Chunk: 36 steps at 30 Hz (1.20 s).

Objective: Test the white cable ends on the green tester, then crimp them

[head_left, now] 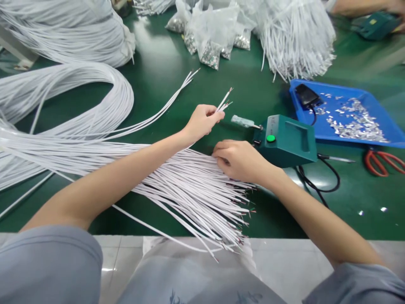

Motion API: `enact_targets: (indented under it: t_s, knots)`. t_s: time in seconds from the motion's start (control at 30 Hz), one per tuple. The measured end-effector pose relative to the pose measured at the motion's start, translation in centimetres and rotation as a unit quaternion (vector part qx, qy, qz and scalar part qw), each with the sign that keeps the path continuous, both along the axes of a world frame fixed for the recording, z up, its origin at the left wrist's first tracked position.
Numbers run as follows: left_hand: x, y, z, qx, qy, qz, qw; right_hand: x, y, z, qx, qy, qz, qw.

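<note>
**Stripped cable ends in the left hand, beside the green machine**

Pinching a few held cables with the closed fingers of the left hand, left of and slightly beyond the green machine, with stripped tips poking out past the grip. Resting the right hand on the far side of the cable bundle, just left of the machine and a little nearer, with curled fingers. With those fingertips mostly tucked out of sight, cannot tell whether gripping a cable there or merely pressing down. Find the bundle itself left of and nearer than the machine, fanned across the bench, with some ends drooping over the near edge.

To judge by the pose, working at separating ends from the rest. Pinch behind the stripped part, on the white jacket, so as not to bend bare wires. Draw each cable lengthwise rather than sideways, to avoid tangling neighbours. Line up the tips level, and steer them clear of the pale handle jutting from the machine's left side. Mind also the blue tray of small metal pieces, behind and right of the machine; avoid jolting it.
</note>
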<state>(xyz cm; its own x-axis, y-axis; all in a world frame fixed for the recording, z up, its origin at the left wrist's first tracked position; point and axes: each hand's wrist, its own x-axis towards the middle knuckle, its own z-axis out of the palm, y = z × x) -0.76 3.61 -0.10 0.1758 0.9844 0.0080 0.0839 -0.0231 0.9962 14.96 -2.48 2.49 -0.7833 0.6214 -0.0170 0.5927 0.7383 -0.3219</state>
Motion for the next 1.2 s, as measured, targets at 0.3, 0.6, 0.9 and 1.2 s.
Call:
enact_targets:
  t_s: [0.3,0.6,0.9,1.2]
  knots:
    - [-0.5,-0.9,1.4,0.080,0.001,-0.061,0.995,0.2,2.4,-1.7,-0.244,0.482,-0.335,0.772]
    - [-0.4,-1.0,1.4,0.086,-0.087,-0.045,0.991,0.1,2.0,-1.3,-0.212,0.550,-0.299,0.751]
    - [0.0,-1.7,2.3,0.117,-0.007,-0.108,0.987,0.5,2.1,-0.9,-0.193,0.567,-0.313,0.737]
    - [-0.4,-1.5,1.6,0.057,-0.069,-0.095,0.991,0.2,1.6,-0.8,-0.181,0.475,-0.331,0.795]
